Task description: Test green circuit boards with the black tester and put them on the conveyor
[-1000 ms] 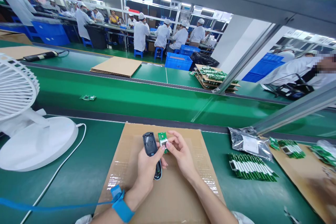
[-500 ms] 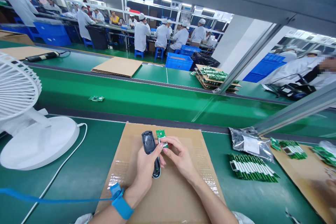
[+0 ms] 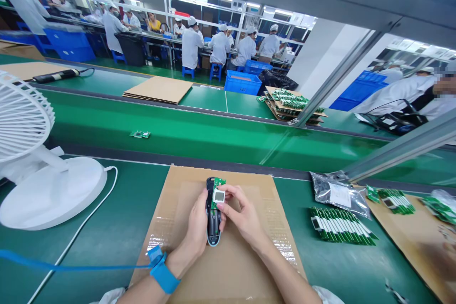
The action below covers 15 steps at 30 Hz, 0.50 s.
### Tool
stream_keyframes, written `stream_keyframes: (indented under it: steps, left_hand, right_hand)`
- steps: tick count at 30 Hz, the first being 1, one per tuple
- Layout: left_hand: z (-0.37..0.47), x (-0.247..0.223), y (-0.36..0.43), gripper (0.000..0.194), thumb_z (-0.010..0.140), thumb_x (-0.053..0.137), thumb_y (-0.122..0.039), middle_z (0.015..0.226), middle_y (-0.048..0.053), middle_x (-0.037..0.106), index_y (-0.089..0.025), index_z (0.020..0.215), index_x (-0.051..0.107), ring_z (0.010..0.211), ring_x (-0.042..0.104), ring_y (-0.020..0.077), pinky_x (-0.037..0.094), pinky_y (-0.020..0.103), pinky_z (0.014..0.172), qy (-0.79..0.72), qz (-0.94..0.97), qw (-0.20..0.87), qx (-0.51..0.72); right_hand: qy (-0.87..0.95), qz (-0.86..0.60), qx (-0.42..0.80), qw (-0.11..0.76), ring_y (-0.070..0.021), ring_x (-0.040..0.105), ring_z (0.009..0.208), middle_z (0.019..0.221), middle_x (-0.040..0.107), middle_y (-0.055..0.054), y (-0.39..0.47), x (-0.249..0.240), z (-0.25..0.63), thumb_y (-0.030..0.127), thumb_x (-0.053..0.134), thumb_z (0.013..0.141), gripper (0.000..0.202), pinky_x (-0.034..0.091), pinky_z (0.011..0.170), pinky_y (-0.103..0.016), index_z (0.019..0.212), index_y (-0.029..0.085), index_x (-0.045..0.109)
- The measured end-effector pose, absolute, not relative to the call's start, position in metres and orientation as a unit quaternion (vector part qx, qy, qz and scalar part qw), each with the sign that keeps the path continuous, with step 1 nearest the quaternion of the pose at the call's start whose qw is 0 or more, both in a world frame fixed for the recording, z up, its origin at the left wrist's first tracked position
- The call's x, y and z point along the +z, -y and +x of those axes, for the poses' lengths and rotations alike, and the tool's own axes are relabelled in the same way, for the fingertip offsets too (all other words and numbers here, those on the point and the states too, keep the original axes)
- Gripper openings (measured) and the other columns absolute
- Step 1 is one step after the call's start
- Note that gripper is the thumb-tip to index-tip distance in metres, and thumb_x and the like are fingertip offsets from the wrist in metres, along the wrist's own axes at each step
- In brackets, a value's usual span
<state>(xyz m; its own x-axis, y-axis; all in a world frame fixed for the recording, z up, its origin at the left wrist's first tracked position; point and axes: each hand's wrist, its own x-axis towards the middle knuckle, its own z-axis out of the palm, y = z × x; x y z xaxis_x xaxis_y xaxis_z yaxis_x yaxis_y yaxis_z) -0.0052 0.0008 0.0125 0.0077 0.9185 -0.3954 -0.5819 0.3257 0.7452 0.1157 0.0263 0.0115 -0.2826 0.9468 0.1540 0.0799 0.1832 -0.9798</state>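
My left hand (image 3: 198, 221) is closed around a dark elongated plastic housing (image 3: 213, 228), its hollow inner side facing up. A blue strap sits on that wrist. My right hand (image 3: 245, 211) pinches a green circuit board (image 3: 219, 182) with a small white-framed display (image 3: 220, 196). The board lies over the upper part of the housing, slightly angled; I cannot tell whether it is seated. Both hands are above a cardboard sheet (image 3: 228, 275) on the green bench.
A white fan (image 3: 71, 190) stands at left with its cable. At right lie a row of circuit boards (image 3: 344, 227), a silver bag (image 3: 340, 194) and more boards on cardboard (image 3: 402, 228). A single board (image 3: 140, 134) sits on the green conveyor (image 3: 199, 135). Co-workers sit beyond.
The housing has turned in my left hand so its hollow side shows. My right hand has brought the board over it, display up. The board on the conveyor has shifted right.
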Motion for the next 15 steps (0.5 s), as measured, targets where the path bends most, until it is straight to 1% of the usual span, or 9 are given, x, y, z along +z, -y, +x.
stream_keyframes:
  steps: [4, 7, 11, 13, 15]
  left_hand:
    - [-0.0044, 0.0135, -0.0009, 0.048, 0.088, 0.042, -0.056, 0.042, 0.001, 0.053, -0.015, 0.068, 0.059, 0.034, 0.048, 0.0127, 0.036, 0.022, 0.039, -0.440, 0.186, 0.682, 0.554]
    - [-0.0042, 0.0145, -0.0007, 0.047, 0.089, 0.041, -0.054, 0.041, 0.001, 0.052, -0.017, 0.065, 0.056, 0.036, 0.048, 0.0125, 0.037, 0.022, 0.040, -0.449, 0.202, 0.675, 0.550]
    - [-0.0039, 0.0147, 0.0003, 0.048, 0.088, 0.042, -0.058, 0.044, 0.000, 0.054, -0.018, 0.065, 0.054, 0.037, 0.049, 0.0119, 0.037, 0.021, 0.039, -0.453, 0.205, 0.671, 0.550]
    - [-0.0039, 0.0153, 0.0012, 0.049, 0.087, 0.043, -0.060, 0.044, 0.000, 0.053, -0.018, 0.064, 0.053, 0.036, 0.048, 0.0115, 0.036, 0.021, 0.038, -0.456, 0.203, 0.669, 0.551]
    - [-0.0038, 0.0166, 0.0021, 0.050, 0.087, 0.042, -0.062, 0.044, 0.000, 0.053, -0.018, 0.065, 0.053, 0.036, 0.048, 0.0115, 0.036, 0.021, 0.038, -0.463, 0.216, 0.660, 0.551]
  right_hand:
    - [0.672, -0.397, 0.476, 0.406, -0.0180, 0.056, 0.091, 0.095, 0.053, -0.001, -0.0262, 0.0088, 0.1165, 0.025, 0.067, 0.084, 0.030, 0.045, 0.089, -0.033, 0.112, 0.034, 0.065]
    - [0.688, -0.403, 0.452, 0.401, -0.0183, 0.055, 0.094, 0.098, 0.055, -0.001, -0.0264, 0.0092, 0.1165, 0.025, 0.065, 0.087, 0.030, 0.044, 0.089, -0.033, 0.115, 0.035, 0.062]
    - [0.722, -0.405, 0.401, 0.393, -0.0201, 0.051, 0.100, 0.099, 0.060, -0.001, -0.0262, 0.0137, 0.1154, 0.026, 0.062, 0.089, 0.027, 0.041, 0.091, -0.034, 0.115, 0.034, 0.061]
    - [0.733, -0.408, 0.378, 0.392, -0.0208, 0.050, 0.103, 0.102, 0.058, -0.002, -0.0262, 0.0151, 0.1148, 0.026, 0.062, 0.089, 0.025, 0.040, 0.092, -0.035, 0.113, 0.033, 0.062]
    - [0.731, -0.415, 0.370, 0.396, -0.0211, 0.049, 0.104, 0.104, 0.053, -0.003, -0.0265, 0.0149, 0.1144, 0.025, 0.064, 0.088, 0.024, 0.039, 0.094, -0.036, 0.111, 0.032, 0.064]
